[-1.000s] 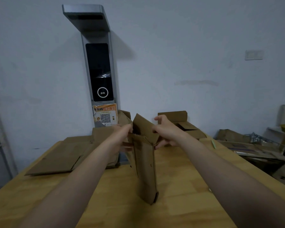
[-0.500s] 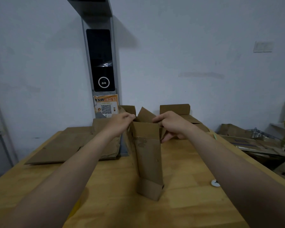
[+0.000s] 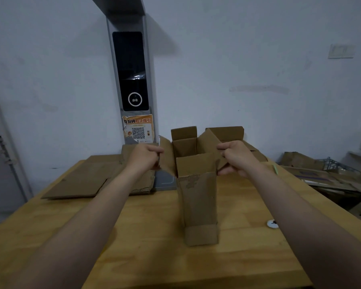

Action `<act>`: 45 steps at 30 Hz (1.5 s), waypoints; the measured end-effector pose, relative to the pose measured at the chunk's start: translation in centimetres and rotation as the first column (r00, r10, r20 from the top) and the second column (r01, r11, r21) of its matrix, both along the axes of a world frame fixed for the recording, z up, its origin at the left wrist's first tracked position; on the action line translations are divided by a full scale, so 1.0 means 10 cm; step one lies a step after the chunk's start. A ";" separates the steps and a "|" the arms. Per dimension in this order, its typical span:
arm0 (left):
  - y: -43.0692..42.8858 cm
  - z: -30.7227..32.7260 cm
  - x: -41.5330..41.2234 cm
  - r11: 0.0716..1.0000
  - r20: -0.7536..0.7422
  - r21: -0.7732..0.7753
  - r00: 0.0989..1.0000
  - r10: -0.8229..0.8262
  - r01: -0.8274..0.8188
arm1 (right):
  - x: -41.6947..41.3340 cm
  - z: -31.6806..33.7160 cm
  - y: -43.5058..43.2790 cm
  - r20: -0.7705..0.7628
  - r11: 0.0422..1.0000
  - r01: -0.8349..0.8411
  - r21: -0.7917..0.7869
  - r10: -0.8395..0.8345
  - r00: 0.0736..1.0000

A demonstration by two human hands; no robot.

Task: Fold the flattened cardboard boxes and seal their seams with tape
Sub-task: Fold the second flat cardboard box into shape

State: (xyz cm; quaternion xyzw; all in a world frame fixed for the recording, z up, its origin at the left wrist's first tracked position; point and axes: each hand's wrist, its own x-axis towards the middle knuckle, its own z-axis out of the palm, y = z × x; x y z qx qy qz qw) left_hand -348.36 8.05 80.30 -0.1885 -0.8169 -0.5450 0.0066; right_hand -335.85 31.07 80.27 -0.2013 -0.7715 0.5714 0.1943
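1. Now my left hand (image 3: 145,156) is pinching the left top flap of the cardboard box (image 3: 197,197).
2. My right hand (image 3: 236,158) is gripping the right flap.
3. The box is standing upright, mid-table (image 3: 154,257).

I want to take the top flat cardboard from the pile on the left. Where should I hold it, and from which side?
Its near edge, probably, from the front. The flat cardboard pile lies level on the table, so only edges offer a hold, and that edge faces you. The left hand, now pinching the box flap, is nearer.
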 end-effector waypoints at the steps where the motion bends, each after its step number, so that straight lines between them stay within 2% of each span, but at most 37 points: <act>1: 0.02 0.03 0.02 0.999 0.041 0.036 0.999 -0.005 0.004 | 0.03 0.00 0.03 0.004 1.000 0.003 -0.008 -0.003 1.000; 4: 0.09 0.05 0.13 0.999 0.147 0.001 0.988 -0.043 0.043 | 0.09 -0.08 0.08 0.020 0.997 -0.013 -0.073 0.015 1.000; 7: 0.15 -0.06 0.19 0.992 0.146 -0.092 0.987 -0.073 0.087 | 0.13 -0.20 0.11 0.009 0.978 -0.048 -0.204 0.051 0.999; 9: 0.13 -0.16 0.18 0.990 0.130 -0.102 0.988 -0.083 0.097 | 0.18 -0.26 0.16 -0.018 0.974 -0.081 -0.212 0.078 0.997; 12: 0.09 -0.30 0.22 0.996 0.135 -0.056 0.989 -0.063 0.071 | 0.27 -0.34 0.20 0.009 0.985 -0.106 -0.133 0.109 0.994; 15: 0.15 -0.43 0.28 0.992 0.044 -0.119 0.998 -0.040 0.045 | 0.26 -0.45 0.18 0.043 0.998 -0.042 -0.038 0.044 0.998; 20: 0.29 -0.61 0.33 0.964 -0.146 -0.244 0.987 0.069 -0.104 | 0.17 -0.66 0.06 -0.051 0.984 0.128 0.121 -0.123 0.991; 24: 0.29 -0.70 0.37 0.938 -0.299 -0.283 0.947 0.115 -0.203 | 0.14 -0.77 0.05 -0.145 0.945 0.202 0.259 -0.168 0.975; 26: 0.29 -0.72 0.39 0.932 -0.327 -0.296 0.939 0.105 -0.207 | 0.18 -0.76 0.03 -0.169 0.877 0.269 0.399 -0.218 0.961; 28: 0.28 -0.74 0.42 0.934 -0.337 -0.300 0.937 0.087 -0.194 | 0.23 -0.73 -0.01 -0.206 0.712 0.359 0.603 -0.296 0.933; 30: 0.26 -0.73 0.47 0.942 -0.339 -0.282 0.938 0.077 -0.179 | 0.27 -0.72 -0.08 -0.254 0.558 0.381 0.737 -0.294 0.921; 32: 0.22 -0.73 0.50 0.961 -0.368 -0.223 0.927 0.073 -0.164 | 0.32 -0.76 -0.11 -0.260 0.515 0.366 0.775 -0.269 0.928; 35: 0.14 -0.75 0.54 0.988 -0.337 -0.099 0.938 0.081 -0.121 | 0.43 -0.82 -0.11 -0.236 0.567 0.339 0.751 -0.249 0.939; 38: 0.09 -0.79 0.62 0.997 -0.279 -0.032 0.959 0.056 -0.067 | 0.49 -0.86 -0.12 -0.241 0.664 0.364 0.653 -0.274 0.931; 42: 0.19 -0.80 0.69 0.994 -0.200 0.104 0.980 0.006 0.015 | 0.51 -0.83 -0.10 -0.128 0.751 0.324 0.575 -0.309 0.942; 45: 0.31 -0.80 0.70 0.958 0.000 0.278 0.998 -0.069 0.066 | 0.47 -0.83 -0.15 -0.060 0.830 0.226 0.510 -0.228 0.972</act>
